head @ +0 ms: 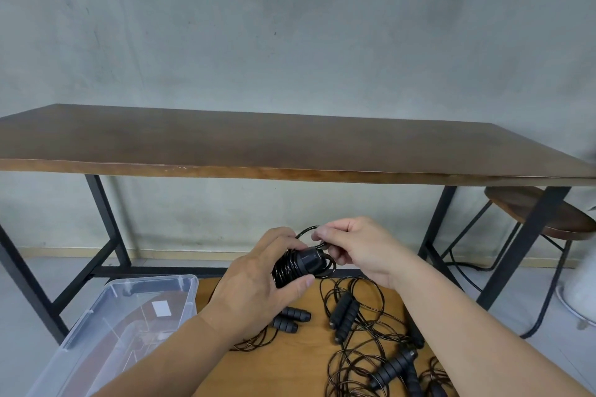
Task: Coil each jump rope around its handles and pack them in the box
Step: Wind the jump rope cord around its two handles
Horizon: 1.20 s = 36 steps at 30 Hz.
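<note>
My left hand (258, 280) grips a pair of black jump rope handles (301, 263) with thin black cord wound round them. My right hand (358, 251) pinches a loop of that cord just above the handles' end. Both hands are held above a low wooden surface (290, 364). On it lie several loose black jump ropes (361, 332) with tangled cords; one pair of handles (292, 319) sits just under my left wrist. A clear plastic box (135, 325) stands at the left with no ropes visible in it.
A long dark wooden table (290, 145) on black metal legs stands ahead against a grey concrete wall. A round wooden stool (545, 216) is under its right end. A white object (580, 287) sits on the floor at the far right.
</note>
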### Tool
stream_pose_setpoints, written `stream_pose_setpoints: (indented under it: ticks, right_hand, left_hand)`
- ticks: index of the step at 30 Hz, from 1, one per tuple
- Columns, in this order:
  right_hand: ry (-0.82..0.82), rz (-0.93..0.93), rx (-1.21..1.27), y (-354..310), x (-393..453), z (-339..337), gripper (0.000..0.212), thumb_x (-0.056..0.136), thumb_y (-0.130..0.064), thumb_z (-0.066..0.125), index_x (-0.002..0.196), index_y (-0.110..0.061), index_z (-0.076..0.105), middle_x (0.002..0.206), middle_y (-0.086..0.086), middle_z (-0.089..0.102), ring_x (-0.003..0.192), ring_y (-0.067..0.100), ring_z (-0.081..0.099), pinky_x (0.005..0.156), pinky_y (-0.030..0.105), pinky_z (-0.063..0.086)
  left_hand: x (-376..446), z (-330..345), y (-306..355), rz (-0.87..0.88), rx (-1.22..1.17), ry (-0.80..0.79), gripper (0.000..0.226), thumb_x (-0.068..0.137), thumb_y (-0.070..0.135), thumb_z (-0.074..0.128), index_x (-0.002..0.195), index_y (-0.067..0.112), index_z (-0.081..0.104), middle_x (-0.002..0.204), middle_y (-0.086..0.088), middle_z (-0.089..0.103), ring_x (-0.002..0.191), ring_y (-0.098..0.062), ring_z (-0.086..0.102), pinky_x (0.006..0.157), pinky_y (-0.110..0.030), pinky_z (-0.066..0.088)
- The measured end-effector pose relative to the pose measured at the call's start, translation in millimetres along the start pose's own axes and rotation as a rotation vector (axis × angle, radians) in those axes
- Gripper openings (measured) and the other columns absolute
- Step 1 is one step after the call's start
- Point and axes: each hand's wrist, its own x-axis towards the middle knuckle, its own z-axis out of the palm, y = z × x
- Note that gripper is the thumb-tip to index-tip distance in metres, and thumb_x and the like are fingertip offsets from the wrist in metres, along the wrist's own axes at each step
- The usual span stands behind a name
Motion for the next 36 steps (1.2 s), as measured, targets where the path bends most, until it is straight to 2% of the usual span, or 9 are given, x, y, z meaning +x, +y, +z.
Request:
stream_pose_setpoints:
  ticks: [4, 8, 13, 18, 21, 24, 28, 31, 36]
  right_hand:
    - [0.002, -0.031, 0.006, 0, -5, -2, 0.018, 0.097, -0.013, 0.06, 0.11, -0.016, 0.071, 0.065, -0.006, 0.058, 0.058, 0.004, 0.052, 0.057, 0.019, 0.046]
    - [-0.013, -0.006, 0.015, 2, -11, -9, 0.018, 0.095, -0.014, 0.063, 0.11, -0.014, 0.074, 0.065, -0.005, 0.063, 0.059, 0.004, 0.056, 0.059, 0.02, 0.048]
    - [-0.135, 0.092, 0.11, 5, -17, -15, 0.023, 0.096, -0.007, 0.059, 0.113, -0.012, 0.073, 0.075, 0.002, 0.062, 0.069, 0.011, 0.055, 0.069, 0.024, 0.05]
    - [-0.105, 0.096, 0.082, -2, -22, -19, 0.023, 0.087, -0.001, 0.069, 0.107, -0.011, 0.075, 0.075, 0.003, 0.071, 0.066, 0.009, 0.062, 0.062, 0.023, 0.049]
    - [-0.052, 0.094, 0.037, -4, -25, -16, 0.022, 0.083, -0.003, 0.074, 0.102, -0.015, 0.076, 0.081, 0.003, 0.076, 0.07, 0.009, 0.068, 0.062, 0.022, 0.049]
    - [0.011, 0.094, 0.038, 3, -26, -10, 0.014, 0.081, -0.014, 0.078, 0.094, -0.018, 0.081, 0.088, 0.004, 0.077, 0.073, 0.014, 0.059, 0.064, 0.023, 0.048]
    - [-0.001, 0.082, 0.106, 9, -30, -9, 0.015, 0.087, -0.01, 0.072, 0.1, -0.015, 0.078, 0.075, 0.0, 0.069, 0.061, 0.008, 0.054, 0.073, 0.024, 0.051]
    - [-0.049, 0.054, 0.033, 8, -35, -10, 0.023, 0.093, -0.005, 0.064, 0.11, -0.018, 0.074, 0.078, -0.003, 0.069, 0.068, 0.007, 0.062, 0.08, 0.022, 0.055]
    - [0.079, -0.078, -0.355, -3, -46, -3, 0.034, 0.092, -0.021, 0.068, 0.125, -0.029, 0.066, 0.096, -0.014, 0.071, 0.085, -0.002, 0.067, 0.076, 0.01, 0.049]
  left_hand:
    - [1, -3, 4, -0.031, -0.019, -0.072, 0.04, 0.085, 0.065, 0.056, 0.119, 0.058, 0.035, 0.138, 0.045, 0.03, 0.096, 0.005, 0.06, 0.074, -0.013, 0.05]
    - [0, -3, 4, -0.075, -0.096, -0.097, 0.037, 0.084, 0.063, 0.059, 0.116, 0.055, 0.042, 0.131, 0.041, 0.045, 0.096, 0.003, 0.061, 0.076, -0.019, 0.052]
    - [-1, -5, 4, -0.086, -0.093, -0.078, 0.034, 0.084, 0.062, 0.059, 0.114, 0.054, 0.044, 0.122, 0.04, 0.051, 0.097, 0.008, 0.058, 0.075, -0.01, 0.046]
    - [-3, -2, 3, -0.104, -0.087, -0.095, 0.045, 0.078, 0.078, 0.05, 0.117, 0.058, 0.038, 0.123, 0.035, 0.054, 0.097, 0.001, 0.061, 0.076, -0.02, 0.053]
    - [-5, 1, 1, -0.109, -0.084, -0.08, 0.044, 0.079, 0.076, 0.05, 0.116, 0.058, 0.037, 0.126, 0.036, 0.052, 0.098, 0.001, 0.061, 0.079, -0.025, 0.054]
    - [-5, 3, 2, -0.115, -0.116, -0.069, 0.04, 0.08, 0.072, 0.054, 0.114, 0.059, 0.038, 0.127, 0.037, 0.052, 0.099, 0.001, 0.061, 0.08, -0.026, 0.054]
    - [-4, 4, 1, -0.141, -0.135, -0.067, 0.042, 0.077, 0.074, 0.054, 0.114, 0.058, 0.04, 0.121, 0.032, 0.058, 0.099, 0.0, 0.061, 0.082, -0.029, 0.054]
    - [-4, 4, -2, -0.156, -0.118, -0.066, 0.037, 0.084, 0.063, 0.061, 0.113, 0.055, 0.041, 0.12, 0.034, 0.057, 0.098, 0.001, 0.061, 0.082, -0.029, 0.054]
    - [1, 6, 0, -0.2, -0.084, -0.029, 0.032, 0.083, 0.064, 0.059, 0.106, 0.064, 0.037, 0.113, 0.027, 0.063, 0.093, 0.003, 0.061, 0.079, -0.028, 0.053]
